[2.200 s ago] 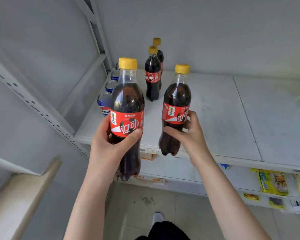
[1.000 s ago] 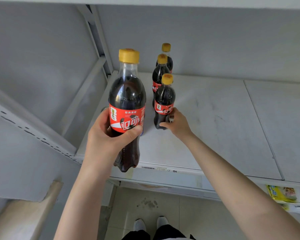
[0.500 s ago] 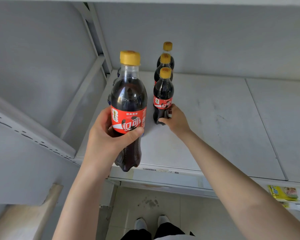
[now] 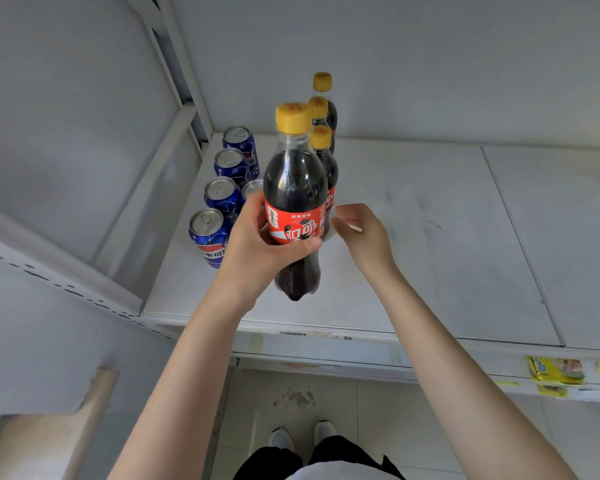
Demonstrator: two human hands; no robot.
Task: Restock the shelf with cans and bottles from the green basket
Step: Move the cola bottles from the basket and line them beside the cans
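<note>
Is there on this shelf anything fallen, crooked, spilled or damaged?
Nothing stands out. The blue cans and the three cola bottles on the shelf stand upright in rows, with no spill. The left hand holds a fourth bottle, intact. Only faint scuffs mark the shelf, and a dark stain the floor.

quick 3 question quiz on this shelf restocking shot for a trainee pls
1. True or false: the right hand grips a bottle.
2. The blue cans stand on the shelf: A) left of the standing bottles, B) right of them, C) on top of them.
3. Fill in: not counting the held bottle in the left hand, ___ bottles stand on the shelf.

Key: 1 false, it is open and holds nothing; 2 A; 3 three.
</note>
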